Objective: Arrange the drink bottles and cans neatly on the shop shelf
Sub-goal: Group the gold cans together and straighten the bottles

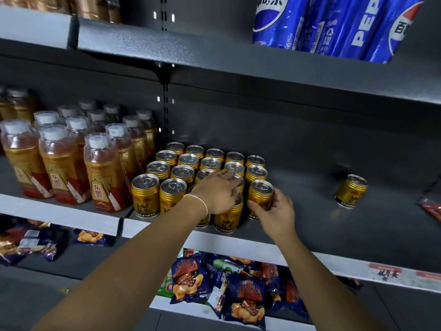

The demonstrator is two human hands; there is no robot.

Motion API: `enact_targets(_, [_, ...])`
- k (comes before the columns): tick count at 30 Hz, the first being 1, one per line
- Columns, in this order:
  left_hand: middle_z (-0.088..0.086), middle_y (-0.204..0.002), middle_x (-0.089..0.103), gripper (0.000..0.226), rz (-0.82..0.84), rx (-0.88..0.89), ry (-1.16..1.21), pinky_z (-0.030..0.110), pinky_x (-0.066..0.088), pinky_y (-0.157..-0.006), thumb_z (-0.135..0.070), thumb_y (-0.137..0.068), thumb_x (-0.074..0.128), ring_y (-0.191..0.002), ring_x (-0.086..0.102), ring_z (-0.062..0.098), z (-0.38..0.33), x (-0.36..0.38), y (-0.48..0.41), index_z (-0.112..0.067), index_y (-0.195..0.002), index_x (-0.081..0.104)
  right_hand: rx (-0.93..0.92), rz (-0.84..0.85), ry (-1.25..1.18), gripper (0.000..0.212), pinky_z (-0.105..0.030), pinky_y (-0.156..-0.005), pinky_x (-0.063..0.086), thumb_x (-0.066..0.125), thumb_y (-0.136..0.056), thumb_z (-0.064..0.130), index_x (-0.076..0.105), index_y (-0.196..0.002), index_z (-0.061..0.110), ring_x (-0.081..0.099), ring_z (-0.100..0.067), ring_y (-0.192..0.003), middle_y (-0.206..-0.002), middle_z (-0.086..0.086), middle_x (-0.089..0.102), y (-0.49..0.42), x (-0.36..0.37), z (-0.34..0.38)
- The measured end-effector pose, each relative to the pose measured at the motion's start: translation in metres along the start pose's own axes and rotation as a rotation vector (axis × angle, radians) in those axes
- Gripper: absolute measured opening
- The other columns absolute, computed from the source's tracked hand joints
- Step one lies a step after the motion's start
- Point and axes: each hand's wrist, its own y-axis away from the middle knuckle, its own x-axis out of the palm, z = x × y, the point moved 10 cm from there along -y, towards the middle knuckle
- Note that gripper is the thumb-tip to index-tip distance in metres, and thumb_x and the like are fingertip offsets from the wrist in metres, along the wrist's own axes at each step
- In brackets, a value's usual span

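Observation:
Several gold cans (pixel 186 161) stand in rows on the dark middle shelf (pixel 310 211). My left hand (pixel 218 192) lies over the top of a front-row gold can (pixel 228 217), fingers curled down round its rim. My right hand (pixel 274 209) grips the side of the gold can at the right end of the front row (pixel 260 193). One more gold can (pixel 350 191) stands alone, far to the right on the same shelf. Several orange-gold drink bottles (pixel 100 173) with white caps stand to the left of the cans.
Blue Pepsi bottles (pixel 334 22) stand on the shelf above. Dark blue snack bags (pixel 238 287) lie on the shelf below, more at the lower left (pixel 31 242). A red packet (pixel 432 209) pokes in at the right edge. Bare shelf lies between the can block and the lone can.

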Motion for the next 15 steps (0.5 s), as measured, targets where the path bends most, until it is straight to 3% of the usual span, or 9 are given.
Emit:
enact_targets(3, [0.002, -0.164, 0.013, 0.051, 0.005, 0.005, -0.006, 0.039, 0.008, -0.122, -0.039, -0.105, 0.023, -0.151, 0.009, 0.022, -0.001, 0.001, 0.000, -0.027, -0.154, 0.024, 0.018, 0.034, 0.001, 0.071, -0.049, -0.098, 0.052, 0.089, -0.054, 0.043, 0.058, -0.117, 0.034, 0.062, -0.023, -0.113, -0.121, -0.003, 0.063, 0.001, 0.002, -0.005])
enact_targets(7, [0.001, -0.164, 0.013, 0.051, 0.010, 0.006, -0.005, 0.038, 0.008, -0.120, -0.040, -0.105, 0.022, -0.151, 0.009, 0.022, -0.001, 0.000, 0.001, -0.027, -0.154, 0.024, 0.036, 0.051, 0.008, 0.072, -0.044, -0.098, 0.055, 0.094, -0.060, 0.017, 0.056, -0.119, 0.034, 0.066, -0.013, -0.108, -0.122, 0.001, 0.066, -0.001, 0.004, -0.015])
enact_targets(10, [0.001, -0.164, 0.012, 0.051, 0.010, 0.010, -0.010, 0.037, 0.007, -0.120, -0.041, -0.105, 0.022, -0.151, 0.009, 0.022, -0.001, 0.000, 0.000, -0.027, -0.155, 0.024, 0.033, 0.044, 0.038, 0.065, -0.045, -0.097, 0.054, 0.092, -0.064, 0.018, 0.059, -0.120, 0.023, 0.066, -0.016, -0.107, -0.118, 0.001, 0.068, -0.002, 0.007, -0.018])
enact_targets(15, [0.003, -0.164, 0.012, 0.052, 0.023, 0.020, -0.023, 0.038, 0.007, -0.121, -0.041, -0.105, 0.021, -0.151, 0.009, 0.023, 0.000, 0.004, -0.003, -0.028, -0.155, 0.023, -0.012, 0.022, 0.060, 0.062, -0.042, -0.096, 0.055, 0.091, -0.067, 0.021, 0.060, -0.120, 0.022, 0.066, -0.014, -0.105, -0.117, 0.002, 0.069, -0.001, 0.007, -0.013])
